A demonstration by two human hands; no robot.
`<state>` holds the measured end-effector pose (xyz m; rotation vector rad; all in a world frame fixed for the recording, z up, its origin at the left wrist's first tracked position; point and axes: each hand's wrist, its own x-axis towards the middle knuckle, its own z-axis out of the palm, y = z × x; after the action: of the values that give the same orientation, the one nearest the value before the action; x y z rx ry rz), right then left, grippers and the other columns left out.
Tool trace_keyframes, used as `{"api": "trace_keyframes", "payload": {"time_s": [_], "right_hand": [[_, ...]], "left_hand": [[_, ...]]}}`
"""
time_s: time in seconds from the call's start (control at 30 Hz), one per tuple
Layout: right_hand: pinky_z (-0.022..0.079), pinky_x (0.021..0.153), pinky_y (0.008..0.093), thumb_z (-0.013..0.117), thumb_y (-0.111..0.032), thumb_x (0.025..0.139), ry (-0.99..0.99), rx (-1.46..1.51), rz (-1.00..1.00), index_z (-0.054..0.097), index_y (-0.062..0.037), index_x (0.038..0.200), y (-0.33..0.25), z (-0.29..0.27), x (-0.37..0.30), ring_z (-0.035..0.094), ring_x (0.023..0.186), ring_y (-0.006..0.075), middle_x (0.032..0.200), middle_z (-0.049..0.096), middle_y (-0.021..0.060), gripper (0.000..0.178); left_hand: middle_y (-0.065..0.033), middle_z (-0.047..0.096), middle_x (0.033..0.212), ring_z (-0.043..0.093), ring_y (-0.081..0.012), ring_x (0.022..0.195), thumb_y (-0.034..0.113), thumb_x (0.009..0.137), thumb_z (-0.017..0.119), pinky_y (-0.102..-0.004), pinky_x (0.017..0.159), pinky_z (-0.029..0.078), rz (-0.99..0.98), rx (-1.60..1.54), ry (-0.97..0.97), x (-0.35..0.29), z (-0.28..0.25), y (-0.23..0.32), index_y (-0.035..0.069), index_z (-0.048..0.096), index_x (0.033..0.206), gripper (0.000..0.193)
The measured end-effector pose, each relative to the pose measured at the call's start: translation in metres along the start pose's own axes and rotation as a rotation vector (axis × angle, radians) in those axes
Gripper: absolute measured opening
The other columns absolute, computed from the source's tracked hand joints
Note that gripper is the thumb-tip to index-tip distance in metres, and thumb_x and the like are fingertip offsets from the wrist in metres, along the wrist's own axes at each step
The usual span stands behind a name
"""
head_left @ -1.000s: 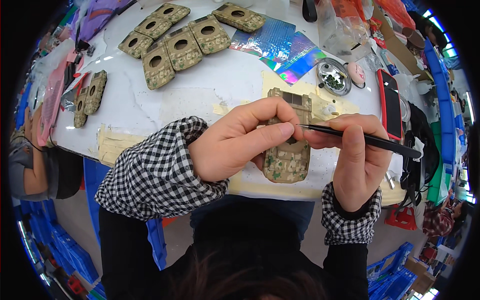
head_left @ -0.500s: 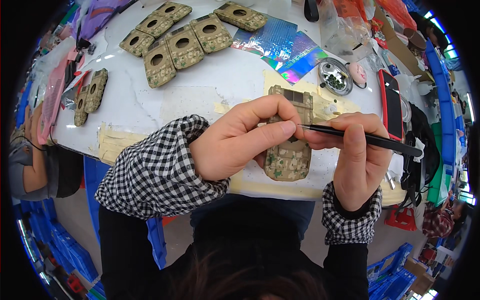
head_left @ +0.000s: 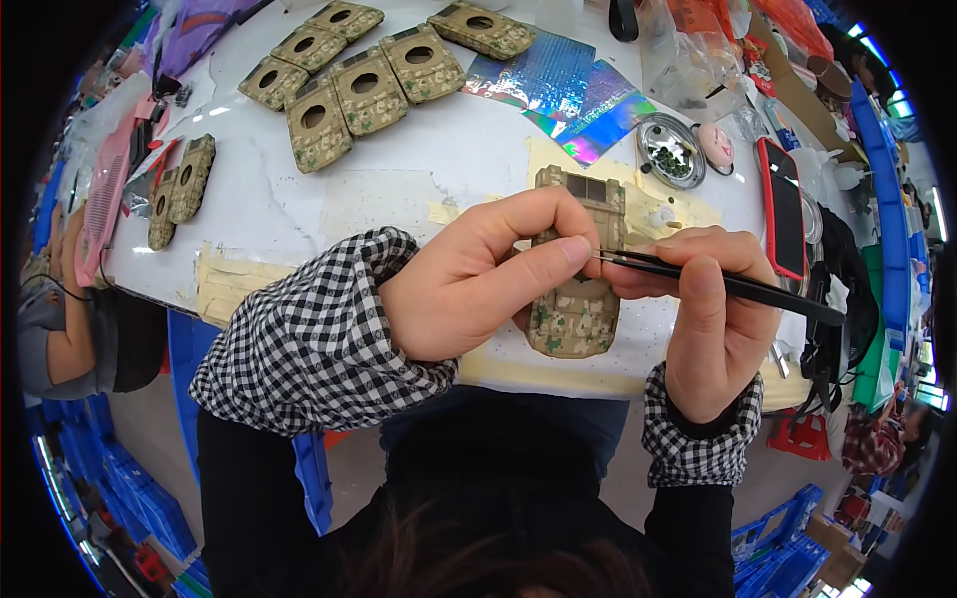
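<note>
My right hand [head_left: 713, 309] is closed on black tweezers [head_left: 738, 286], whose tips point left to the fingertips of my left hand [head_left: 488, 274]. The left thumb and forefinger are pinched together by those tips; whatever sits between them is too small or too hidden to make out. Under both hands a camouflage toy tank hull [head_left: 573, 319] lies lengthwise on the table, its middle partly covered by my fingers.
Several camouflage hulls with round holes [head_left: 367, 88] stand at the back left, and two small camouflage parts [head_left: 189, 179] farther left. Shiny holographic sheets [head_left: 588, 105], a round dish of small dark green bits [head_left: 670, 151] and a red-cased phone [head_left: 783, 204] lie back and right.
The tweezer tips have spread slightly apart at the left fingertips, and the right hand has shifted a little. The left hand and the hull hold nearly still.
</note>
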<state>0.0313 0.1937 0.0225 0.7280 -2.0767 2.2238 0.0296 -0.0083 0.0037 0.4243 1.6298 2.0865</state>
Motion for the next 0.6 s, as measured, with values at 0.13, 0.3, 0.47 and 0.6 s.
{"api": "trace_keyframes", "payload": {"time_s": [0.13,0.3,0.47,0.6], "right_hand": [[0.055,0.078,0.0299,0.050,-0.007,0.095,-0.028,-0.008,-0.016,0.050,0.0065,0.103,0.0009,-0.0010,-0.0006,0.065,0.088,0.0203,0.094,0.059,0.0147,0.016],[0.056,0.076,0.0301,0.050,-0.010,0.096,-0.005,-0.017,-0.012,0.050,0.0067,0.102,0.0005,-0.0001,0.0000,0.066,0.085,0.0208,0.091,0.060,0.0151,0.018],[0.057,0.073,0.0303,0.049,-0.014,0.096,0.039,0.017,-0.032,0.051,0.0072,0.101,0.0007,-0.0002,0.0010,0.067,0.082,0.0220,0.086,0.061,0.0156,0.021],[0.057,0.074,0.0306,0.049,-0.012,0.096,0.027,-0.003,-0.021,0.051,0.0071,0.100,0.0009,0.0002,0.0014,0.067,0.083,0.0230,0.088,0.061,0.0158,0.020]], "left_hand": [[0.0056,0.054,0.090,0.042,-0.0009,0.078,0.022,0.097,0.045,-0.0171,0.065,0.034,0.018,0.002,-0.017,0.0003,-0.0017,-0.0004,0.008,0.054,0.099,0.016],[0.0023,0.054,0.091,0.045,-0.0040,0.084,0.019,0.097,0.045,-0.0194,0.073,0.036,0.048,0.039,-0.020,0.0014,-0.0025,-0.0023,0.005,0.053,0.097,0.017],[0.0005,0.054,0.093,0.046,-0.0059,0.089,0.017,0.098,0.044,-0.0215,0.081,0.038,0.072,0.053,-0.020,0.0031,-0.0024,-0.0062,0.003,0.052,0.097,0.017],[0.0001,0.053,0.094,0.046,-0.0059,0.089,0.017,0.098,0.044,-0.0214,0.081,0.039,0.066,0.060,-0.020,0.0018,-0.0014,-0.0066,0.003,0.052,0.098,0.017]]}}
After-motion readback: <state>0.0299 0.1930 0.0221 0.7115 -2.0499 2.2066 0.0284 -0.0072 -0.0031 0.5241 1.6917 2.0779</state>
